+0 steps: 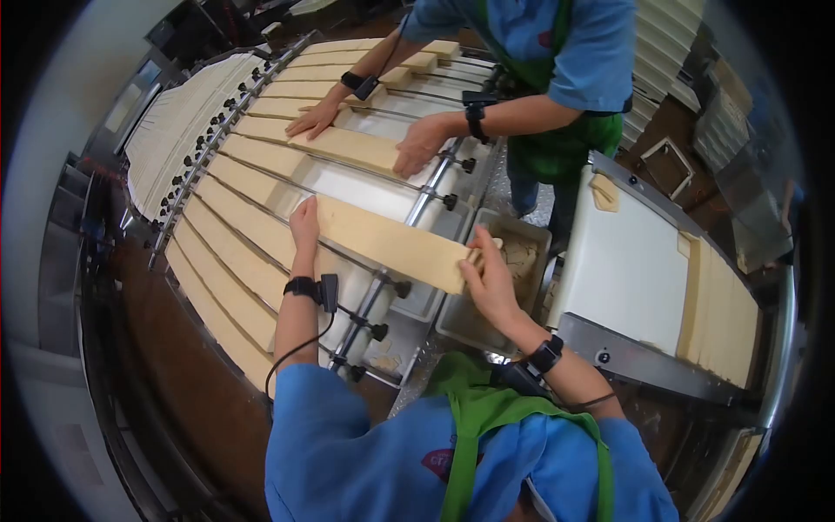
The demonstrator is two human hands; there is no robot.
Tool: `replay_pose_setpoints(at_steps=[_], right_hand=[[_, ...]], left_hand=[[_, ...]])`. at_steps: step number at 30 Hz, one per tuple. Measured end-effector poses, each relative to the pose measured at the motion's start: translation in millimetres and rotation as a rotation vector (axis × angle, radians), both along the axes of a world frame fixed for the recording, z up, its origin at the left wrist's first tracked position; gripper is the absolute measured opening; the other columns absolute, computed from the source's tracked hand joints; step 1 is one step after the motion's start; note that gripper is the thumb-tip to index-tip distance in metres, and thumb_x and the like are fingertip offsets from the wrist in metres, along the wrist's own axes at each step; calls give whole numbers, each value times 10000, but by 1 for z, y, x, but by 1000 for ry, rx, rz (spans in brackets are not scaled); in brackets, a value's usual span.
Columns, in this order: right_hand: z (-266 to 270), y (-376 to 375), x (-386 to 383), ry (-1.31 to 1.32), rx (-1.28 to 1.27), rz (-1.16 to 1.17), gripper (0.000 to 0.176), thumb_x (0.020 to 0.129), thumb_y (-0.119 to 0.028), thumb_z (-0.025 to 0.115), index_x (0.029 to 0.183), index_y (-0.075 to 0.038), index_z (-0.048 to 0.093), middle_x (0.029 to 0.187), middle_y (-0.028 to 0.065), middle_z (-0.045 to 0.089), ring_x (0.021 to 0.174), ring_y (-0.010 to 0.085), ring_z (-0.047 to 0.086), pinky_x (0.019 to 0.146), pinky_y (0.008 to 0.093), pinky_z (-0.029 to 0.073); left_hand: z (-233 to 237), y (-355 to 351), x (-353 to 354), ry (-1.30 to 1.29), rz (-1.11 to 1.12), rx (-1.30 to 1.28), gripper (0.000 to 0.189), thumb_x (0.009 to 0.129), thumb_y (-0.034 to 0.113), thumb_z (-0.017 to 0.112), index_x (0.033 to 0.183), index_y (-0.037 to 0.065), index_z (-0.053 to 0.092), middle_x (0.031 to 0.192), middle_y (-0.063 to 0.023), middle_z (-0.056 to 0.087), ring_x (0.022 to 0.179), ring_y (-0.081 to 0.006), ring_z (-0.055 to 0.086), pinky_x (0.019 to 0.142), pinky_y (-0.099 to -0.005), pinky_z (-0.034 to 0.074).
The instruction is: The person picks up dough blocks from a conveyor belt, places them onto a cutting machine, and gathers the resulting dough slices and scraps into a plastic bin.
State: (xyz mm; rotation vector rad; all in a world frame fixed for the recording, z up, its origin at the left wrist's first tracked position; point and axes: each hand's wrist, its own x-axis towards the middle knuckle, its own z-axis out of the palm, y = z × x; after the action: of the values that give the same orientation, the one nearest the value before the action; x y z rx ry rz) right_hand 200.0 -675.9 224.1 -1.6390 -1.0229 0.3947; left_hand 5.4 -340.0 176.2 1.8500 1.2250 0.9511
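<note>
My dough strip [391, 244] lies flat across the rack rods [370, 300], long axis running from upper L to lower R in view, narrow ends pointing at each of my hands. L hand [304, 224] is spread flat, palm down, fingers straight, pressing on the strip's far-L end, not gripping anything. R hand [489, 280] is curled round the near-R end, fingers wrapped on the edge; that end sticks out past the rod line, over the metal tray [522, 252].

Edges & room: more strips [235, 252] lie parallel on my L, close but w/ gaps between. Above my strip there's a bare white gap, then the co-worker's strip [348, 146], same heading. Their two hands [315, 119] [420, 144] rest on it, well apart from mine. Black knobs [380, 331] cap the rod ends just below my strip's R half. R of the tray is a white conveyor belt [626, 261] w/ dough sheets [718, 309] at its far end, near my R elbow side.

Writing: a red badge [444, 461] on my blue shirt — half under the green apron, can't read it. Black bands on both wrists [302, 287] [546, 354], no text I can make out.
</note>
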Motion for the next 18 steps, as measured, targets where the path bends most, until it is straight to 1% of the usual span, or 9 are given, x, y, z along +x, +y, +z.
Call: replay_pose_setpoints(at_steps=[3,4,6,9,10,12,13,16,18], right_hand=[[3,41,-30,44,-11,54,490,826,-86,514,1271,-11,323,1035,140,483,905,245,508,801,309,402],[0,55,-36,-31,36,47,445,810,-62,483,1229,6,350,1018,159,476,886,283,512,791,310,407],[1,71,-45,-80,-19,65,440,787,-42,462,1212,9,363,1024,177,471,902,318,508,800,326,407],[1,87,-49,-131,-59,67,440,759,-27,441,1193,12,376,1040,203,466,934,358,496,815,349,408],[1,91,-50,-143,-65,69,441,751,-25,435,1187,13,380,1047,211,464,946,370,491,820,356,407],[-2,102,-53,-162,-42,85,457,753,-31,442,1202,14,373,1089,217,459,962,370,492,827,367,407],[-5,107,-56,-168,-28,89,465,753,-34,446,1209,14,369,1110,220,457,970,370,492,831,372,407],[-32,125,-67,-83,4,156,511,745,-36,454,1242,11,349,1176,227,443,1022,350,491,858,363,403],[-29,120,-66,46,-25,198,521,733,-21,423,1247,16,342,1194,250,431,1087,366,447,913,375,372]], left_hand=[[-1,35,-12,405,-14,244,382,881,331,443,893,-5,622,865,-189,633,785,-285,605,736,-360,453],[-3,50,-14,429,-9,218,402,878,355,430,890,2,623,889,-204,620,819,-315,589,755,-382,444],[-14,82,-23,481,-5,160,444,870,402,406,883,16,625,938,-234,593,887,-376,557,793,-427,426],[-11,110,-42,913,-230,450,481,856,445,393,883,23,622,948,-237,589,920,-376,540,815,-437,414],[-1,108,-44,972,-235,522,451,833,442,433,872,36,626,918,-244,585,939,-378,524,819,-441,413],[39,78,-42,923,-142,545,419,824,419,460,875,38,627,906,-250,578,934,-370,524,810,-449,416],[48,70,-42,900,-99,560,403,819,407,473,876,40,628,900,-253,574,932,-367,524,805,-453,418],[26,84,-54,675,144,628,376,799,372,517,932,32,606,958,-229,571,949,-347,522,820,-447,418],[27,78,-57,746,85,513,403,798,371,520,998,25,575,1003,-204,568,969,-345,517,837,-447,412]])
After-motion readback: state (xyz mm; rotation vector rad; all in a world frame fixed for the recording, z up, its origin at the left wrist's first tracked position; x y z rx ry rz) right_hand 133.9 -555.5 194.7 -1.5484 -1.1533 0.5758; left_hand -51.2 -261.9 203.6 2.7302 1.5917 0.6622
